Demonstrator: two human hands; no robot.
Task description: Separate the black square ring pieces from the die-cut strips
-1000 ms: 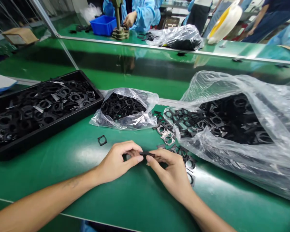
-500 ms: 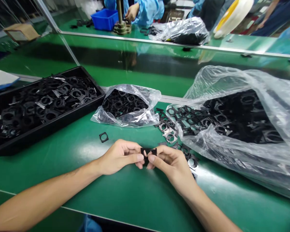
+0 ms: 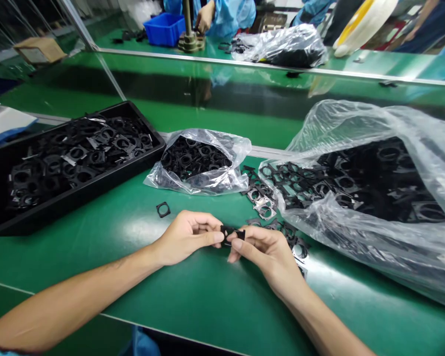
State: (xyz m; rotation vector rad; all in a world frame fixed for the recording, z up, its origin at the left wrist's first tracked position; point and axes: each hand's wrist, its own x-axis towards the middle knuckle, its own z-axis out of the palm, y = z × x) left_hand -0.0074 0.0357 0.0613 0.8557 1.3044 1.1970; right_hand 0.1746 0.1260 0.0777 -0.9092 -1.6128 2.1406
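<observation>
My left hand (image 3: 185, 237) and my right hand (image 3: 267, 254) meet over the green table, both pinching one small black plastic frame part (image 3: 232, 232) between thumb and fingertips. Just right of my right hand lie several loose black and silvery frame parts (image 3: 265, 210) spilling from a large clear bag (image 3: 374, 198) full of the same parts. A single black square frame (image 3: 163, 209) lies on the table left of my left hand.
A black tray (image 3: 77, 195) heaped with black frame parts stands at the left. A smaller clear bag of parts (image 3: 198, 163) lies beyond my hands. Across a glass divider, people in blue coats work beside a blue bin (image 3: 165, 28) and another bag (image 3: 282, 47).
The part between my fingers has turned from edge-on to showing more of its face, and my hands have lifted slightly. The view has shifted a little to the left.
</observation>
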